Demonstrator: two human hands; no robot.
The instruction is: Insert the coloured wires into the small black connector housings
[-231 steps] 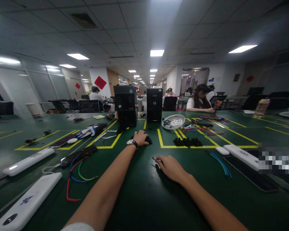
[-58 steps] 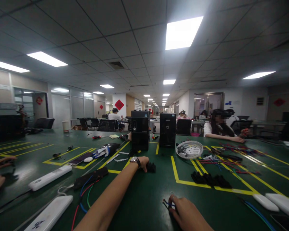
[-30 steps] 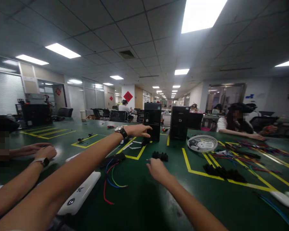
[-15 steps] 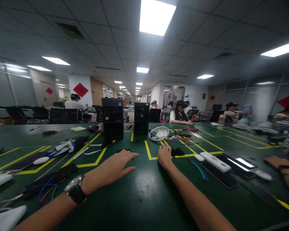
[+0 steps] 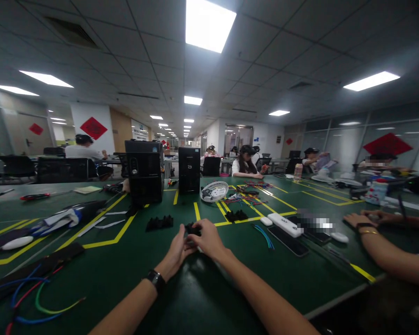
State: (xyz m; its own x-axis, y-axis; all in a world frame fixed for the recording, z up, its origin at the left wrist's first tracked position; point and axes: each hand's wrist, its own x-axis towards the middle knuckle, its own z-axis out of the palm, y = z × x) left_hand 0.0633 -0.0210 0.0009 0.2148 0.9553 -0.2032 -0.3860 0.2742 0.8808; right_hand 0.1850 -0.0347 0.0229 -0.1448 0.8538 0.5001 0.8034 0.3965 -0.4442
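Black part: here it is, right in front of you, a small black part (image 5: pixel 192 228) caught between both hands, low over the green table (image 5: pixel 202 288); whether it touches the surface, I cannot tell.
Left hand: your left hand (image 5: pixel 179 245) comes in palm inward, thumb raised at the near side of the part and fingers curled beneath, cradling it.
Right hand: your right hand (image 5: pixel 209 238) closes over from the other side, thumb and fingers pinching the same part; your fingertips hide much of its shape.
Wrist: a dark-strapped watch (image 5: pixel 156 280) sits on your left wrist.
Black rows: 2 of them lie just beyond your hands, the left row (image 5: pixel 159 223) bare on the green, the right row (image 5: pixel 236 216) by the yellow tape (image 5: pixel 197 211) (too dark to make out any detail).
Towers: 2 black cases stand upright farther out, the wider tower (image 5: pixel 144 172) on the left, the narrower tower (image 5: pixel 189 170) beside it, a gap between.
Basket: a white basket (image 5: pixel 209 200) sits right of the towers, near a tangle of coloured wires (image 5: pixel 247 194).
Your right: blue wires (image 5: pixel 264 236) lie loose near a white power bank (image 5: pixel 285 224) and a dark phone (image 5: pixel 288 241).
Your left: red, blue and green leads (image 5: pixel 42 304) curl beside a black pouch (image 5: pixel 38 270).
Neighbour: a co-worker's hand (image 5: pixel 355 219) rests at the far right, well apart from yours.
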